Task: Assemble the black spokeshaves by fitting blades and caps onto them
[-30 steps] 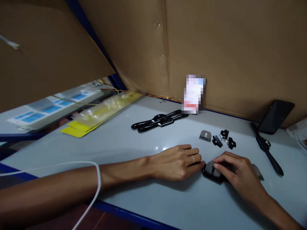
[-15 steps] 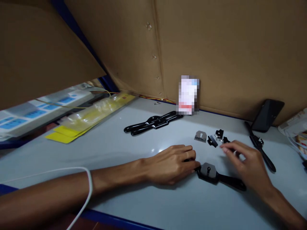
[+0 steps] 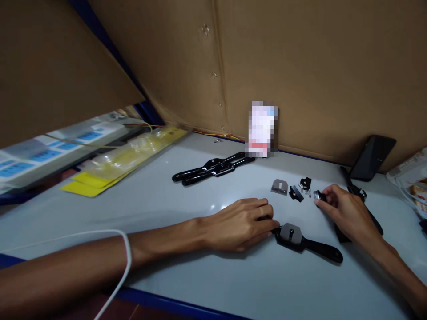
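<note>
My left hand point(image 3: 245, 226) is closed round one handle of a black spokeshave point(image 3: 320, 250), which lies on the table with a grey blade point(image 3: 291, 235) on its middle. Between the thumb and fingers of my right hand point(image 3: 347, 211) is a small black lever cap point(image 3: 317, 196), held just above the tabletop. Left of it lie another lever cap point(image 3: 295, 193), a third lever cap point(image 3: 305, 182), a few small screws point(image 3: 309, 194) and a loose grey blade point(image 3: 279, 186). A dark flat object point(image 3: 343, 235) is partly hidden under my right hand.
Two spokeshave bodies point(image 3: 213, 169) lie across each other at the back; another spokeshave point(image 3: 373, 220) lies at the right. Phones point(image 3: 262, 129) point(image 3: 373, 158) lean on the cardboard wall point(image 3: 316, 80). Yellow plastic packets point(image 3: 126, 164) and a power strip point(image 3: 60, 151) are at the left. A white cable point(image 3: 126, 253) crosses my left forearm.
My right hand has picked up a lever cap from the small parts and drawn it slightly right. My left hand stays on the spokeshave handle.
</note>
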`<state>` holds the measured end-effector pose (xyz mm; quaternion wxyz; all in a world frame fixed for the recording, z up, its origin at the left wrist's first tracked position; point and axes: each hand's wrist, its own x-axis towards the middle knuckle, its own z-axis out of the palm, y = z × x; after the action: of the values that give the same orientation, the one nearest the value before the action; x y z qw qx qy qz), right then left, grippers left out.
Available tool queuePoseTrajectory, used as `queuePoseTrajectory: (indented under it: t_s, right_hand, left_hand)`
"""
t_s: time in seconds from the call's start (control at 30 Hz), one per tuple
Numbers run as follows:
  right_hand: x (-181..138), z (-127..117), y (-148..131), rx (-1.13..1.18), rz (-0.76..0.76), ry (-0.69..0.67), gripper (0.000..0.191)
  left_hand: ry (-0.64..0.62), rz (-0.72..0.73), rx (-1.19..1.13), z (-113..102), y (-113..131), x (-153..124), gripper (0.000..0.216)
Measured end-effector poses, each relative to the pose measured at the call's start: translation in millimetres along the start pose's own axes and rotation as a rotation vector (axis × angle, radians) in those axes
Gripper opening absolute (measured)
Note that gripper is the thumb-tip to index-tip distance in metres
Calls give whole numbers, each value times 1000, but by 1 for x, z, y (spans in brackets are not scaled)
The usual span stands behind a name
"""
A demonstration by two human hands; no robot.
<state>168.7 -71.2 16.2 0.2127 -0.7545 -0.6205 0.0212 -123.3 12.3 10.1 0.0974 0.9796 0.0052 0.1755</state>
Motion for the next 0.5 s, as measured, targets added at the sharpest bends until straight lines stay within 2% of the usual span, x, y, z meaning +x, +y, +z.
queuePoseTrajectory:
  t_s: [0.13,0.23,0.37,0.5]
  right_hand:
    - [-10,-8,-14,234,-13,-6,35]
    - [-26,-9,-38,434,-56,-64,25]
    - [-45,-6,-64,433,-169,-133,15]
    - [-49,-1,-73,385,-277,-84,17]
  left_hand:
    - [3,-1,1,1,0,1,27]
    - [17,4,-1,1,0,1,27]
    - [21,5,25,1,0,0,28]
    - [8,6,33,1,0,1,28]
